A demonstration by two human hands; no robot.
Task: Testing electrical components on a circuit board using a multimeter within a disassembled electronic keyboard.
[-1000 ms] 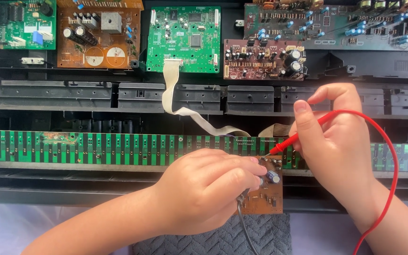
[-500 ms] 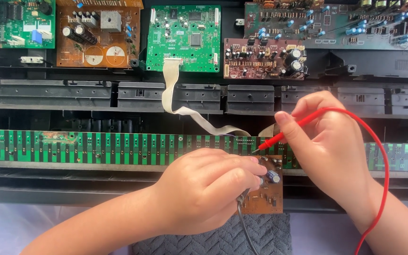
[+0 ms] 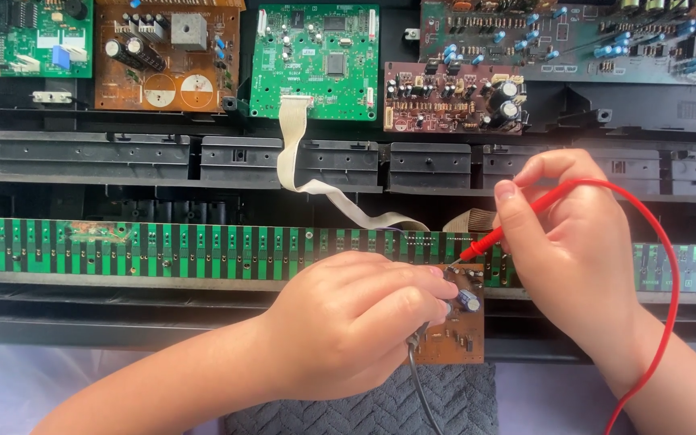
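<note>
Small brown circuit board (image 3: 454, 334) sits between my hands at the near edge, my left hand (image 3: 348, 322) closed over its left side; my right hand (image 3: 573, 250) pinches the red probe (image 3: 517, 221), angled down-left onto the board's top corner

A pale lavender surface (image 3: 10, 387) lies beneath (evenly lit), with a grey ribbed mat (image 3: 364, 411) at the near edge.
</note>
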